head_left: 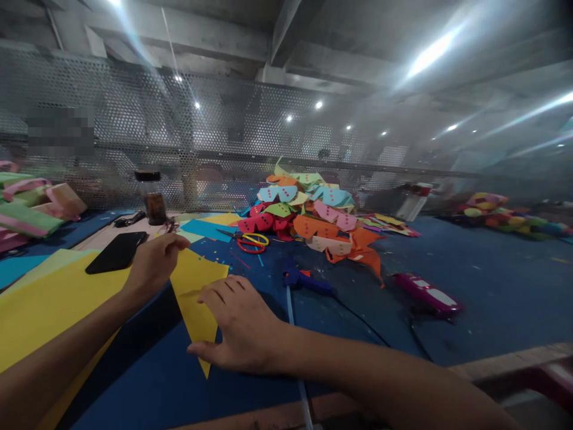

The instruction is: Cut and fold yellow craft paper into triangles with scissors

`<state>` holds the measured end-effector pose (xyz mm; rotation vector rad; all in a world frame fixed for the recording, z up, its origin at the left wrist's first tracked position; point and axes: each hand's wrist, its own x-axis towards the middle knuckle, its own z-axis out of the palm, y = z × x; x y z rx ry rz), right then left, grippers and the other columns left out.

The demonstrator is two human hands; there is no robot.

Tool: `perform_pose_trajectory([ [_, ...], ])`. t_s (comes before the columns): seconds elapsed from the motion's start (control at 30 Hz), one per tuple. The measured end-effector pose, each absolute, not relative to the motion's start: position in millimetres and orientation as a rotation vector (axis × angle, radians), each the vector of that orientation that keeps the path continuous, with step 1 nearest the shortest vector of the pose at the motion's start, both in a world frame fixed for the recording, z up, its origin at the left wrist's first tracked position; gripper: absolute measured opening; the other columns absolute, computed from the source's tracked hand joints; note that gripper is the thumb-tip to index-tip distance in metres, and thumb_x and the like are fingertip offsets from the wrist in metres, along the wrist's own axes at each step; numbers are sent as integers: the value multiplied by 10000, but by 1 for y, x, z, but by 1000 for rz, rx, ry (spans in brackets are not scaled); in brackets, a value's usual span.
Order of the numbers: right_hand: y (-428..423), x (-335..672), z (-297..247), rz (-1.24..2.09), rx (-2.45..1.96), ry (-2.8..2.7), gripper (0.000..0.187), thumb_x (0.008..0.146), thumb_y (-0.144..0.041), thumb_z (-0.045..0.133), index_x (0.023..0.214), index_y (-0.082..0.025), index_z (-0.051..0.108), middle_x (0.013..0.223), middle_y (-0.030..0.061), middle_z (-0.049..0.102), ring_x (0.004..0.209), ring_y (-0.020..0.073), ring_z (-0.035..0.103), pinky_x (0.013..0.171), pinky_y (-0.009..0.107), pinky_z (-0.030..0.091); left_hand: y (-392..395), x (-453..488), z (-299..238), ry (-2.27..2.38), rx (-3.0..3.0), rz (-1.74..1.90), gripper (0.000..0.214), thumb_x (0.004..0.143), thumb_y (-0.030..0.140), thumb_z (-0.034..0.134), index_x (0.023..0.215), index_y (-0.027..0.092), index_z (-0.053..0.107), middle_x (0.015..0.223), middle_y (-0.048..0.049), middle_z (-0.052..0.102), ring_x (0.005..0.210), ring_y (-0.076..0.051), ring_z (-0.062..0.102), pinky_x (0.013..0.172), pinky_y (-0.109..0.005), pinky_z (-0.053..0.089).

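On the desk, we've R hand spread over yellow paper (L hand curled, can't tell if pinching).

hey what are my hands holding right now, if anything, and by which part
I can't tell whether the left hand, at the upper left corner of the yellow piece, grips it; the right hand is open over its right edge.

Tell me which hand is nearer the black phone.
Left. The left hand is just right of the black phone; the right hand is farther right, nearer the camera, at the pointed yellow paper.
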<state>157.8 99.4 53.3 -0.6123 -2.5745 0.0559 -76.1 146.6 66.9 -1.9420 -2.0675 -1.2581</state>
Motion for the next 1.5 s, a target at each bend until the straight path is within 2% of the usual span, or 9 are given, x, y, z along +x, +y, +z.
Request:
perform_pose_trajectory([
  [0.2,92,156,57,-78,-653,-2600,666,794,-713,635,1091,-117,614,1077,119,659,996,269,553,959,405,398,142,-72,73,-2056,-1908,-1328,292,807,232,449,828,240,740,870,-21,792,779,-211,724,756,-304,533],
  [0.37,90,156,58,-197,-669,-2646,316,849,-419,621,988,-135,626,1028,109,671,914,249,549,886,398,394,135,-67,79,-2074,-1882,-1388,280,787,260,456,805,247,735,823,-14,777,677,-199,685,681,-289,512],
  [0.57,88,154,60,-226,-614,-2677,553,873,-666,565,990,-130,632,1004,114,682,910,258,562,887,411,387,132,-64,83,-2111,-1875,-1497,253,765,279,487,804,234,733,845,-8,780,784,-212,706,747,-282,506],
  [0.77,85,154,60,-240,-648,-2717,295,860,-377,578,1023,-134,615,1003,104,688,873,239,576,855,402,399,137,-71,78,-2093,-1873,-1622,314,764,297,450,859,201,733,879,-20,786,920,-223,721,829,-286,519],
  [0.97,96,161,66,-343,-674,-2627,165,877,-283,538,957,-160,614,941,75,692,853,222,582,975,417,368,143,-75,73,-2006,-1877,-1701,339,806,328,432,870,199,739,931,-46,783,997,-258,706,945,-362,495],
  [1.1,110,169,83,-471,-732,-2490,116,892,-222,520,913,-164,618,916,72,686,858,216,577,1004,405,350,142,-76,72,-1905,-1901,-1756,351,852,359,439,937,190,735,1066,-67,764,1059,-267,679,988,-384,477],
  [1.23,124,181,107,-552,-848,-2371,140,926,-197,493,902,-163,627,915,78,686,865,212,580,1012,391,345,136,-73,77,-1802,-2001,-1759,319,891,348,457,1012,194,709,1151,-50,727,1104,-242,650,1005,-349,470],
  [1.33,134,189,121,-520,-919,-2326,145,942,-201,496,914,-161,632,936,84,694,889,214,589,1010,389,342,130,-68,84,-1658,-2086,-1720,248,912,315,510,1031,184,685,1160,-57,701,1109,-221,642,977,-315,484],
  [1.5,143,198,132,-364,-969,-2291,152,964,-196,492,943,-155,637,975,88,708,939,212,604,969,376,353,128,-65,91,-1500,-2064,-1587,213,957,339,521,979,188,670,1102,-69,708,1047,-203,657,940,-330,501],
])
